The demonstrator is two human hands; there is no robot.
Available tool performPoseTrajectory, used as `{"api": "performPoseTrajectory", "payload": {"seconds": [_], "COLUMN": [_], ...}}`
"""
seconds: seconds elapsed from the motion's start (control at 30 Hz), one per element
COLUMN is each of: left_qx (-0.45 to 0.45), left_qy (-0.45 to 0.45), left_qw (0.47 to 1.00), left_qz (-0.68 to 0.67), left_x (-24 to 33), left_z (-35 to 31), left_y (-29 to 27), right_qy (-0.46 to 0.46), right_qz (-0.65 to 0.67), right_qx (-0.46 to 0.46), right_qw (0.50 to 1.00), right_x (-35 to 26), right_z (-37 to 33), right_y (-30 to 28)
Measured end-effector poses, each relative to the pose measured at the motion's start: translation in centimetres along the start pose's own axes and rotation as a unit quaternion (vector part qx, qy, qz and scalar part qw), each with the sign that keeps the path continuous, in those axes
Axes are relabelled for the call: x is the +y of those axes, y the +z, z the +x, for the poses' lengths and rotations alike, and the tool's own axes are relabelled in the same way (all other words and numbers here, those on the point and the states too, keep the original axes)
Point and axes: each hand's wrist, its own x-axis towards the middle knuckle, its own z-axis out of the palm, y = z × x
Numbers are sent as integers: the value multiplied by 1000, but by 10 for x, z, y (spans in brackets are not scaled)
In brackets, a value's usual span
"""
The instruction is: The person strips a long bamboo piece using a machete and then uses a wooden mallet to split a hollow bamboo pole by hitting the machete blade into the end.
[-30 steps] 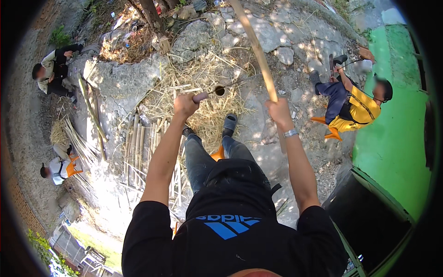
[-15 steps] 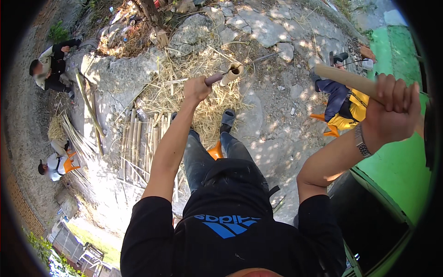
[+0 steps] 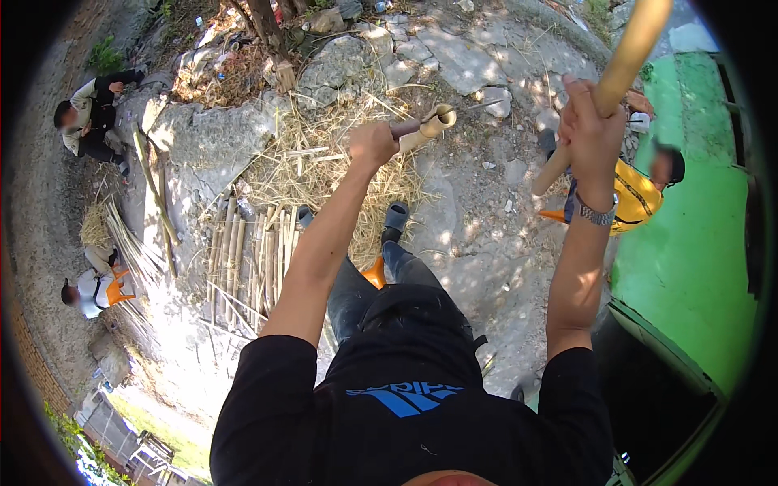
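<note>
My left hand [image 3: 374,146] is closed round the brown handle of a long-bladed knife [image 3: 486,104]. Its blade lies across the open upper end of a pale bamboo tube [image 3: 417,142], and the tip juts out beyond the tube on the right. How deep the blade sits in the bamboo I cannot tell. To the right, my right hand [image 3: 592,138] grips a thick wooden stick [image 3: 636,44]. The stick slants, one end up at the top edge of the view and the other below my fist, apart from the knife.
Straw [image 3: 324,174] covers the ground round my feet. Cut bamboo poles [image 3: 243,251] lie at left. A person in yellow [image 3: 636,198] sits close on my right by a green wall [image 3: 689,275]. Two more people sit far left, one on an orange stool [image 3: 120,287].
My right hand has moved left and farther out, and the stick has swung from slanting leftward to slanting up to the right. My left hand, the knife and the bamboo have shifted right.
</note>
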Motion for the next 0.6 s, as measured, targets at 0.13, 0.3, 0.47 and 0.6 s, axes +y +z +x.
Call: {"api": "performPoseTrajectory", "payload": {"seconds": [0.13,0.3,0.47,0.6], "left_qx": [-14,-8,-23,-45], "left_qy": [8,54,41,36], "left_qw": [1000,998,999,998], "left_qz": [-23,-26,-15,-35], "left_x": [32,65,38,61], "left_z": [13,18,9,21], "left_y": [-9,1,26,9], "right_qy": [-137,103,271,-20], "right_qz": [187,-304,3,138], "right_qx": [-32,-66,-60,-14], "right_qw": [972,945,961,990], "right_x": [-58,285,166,1], "right_z": [-15,-90,-43,4], "right_y": [-1,43,41,11]}}
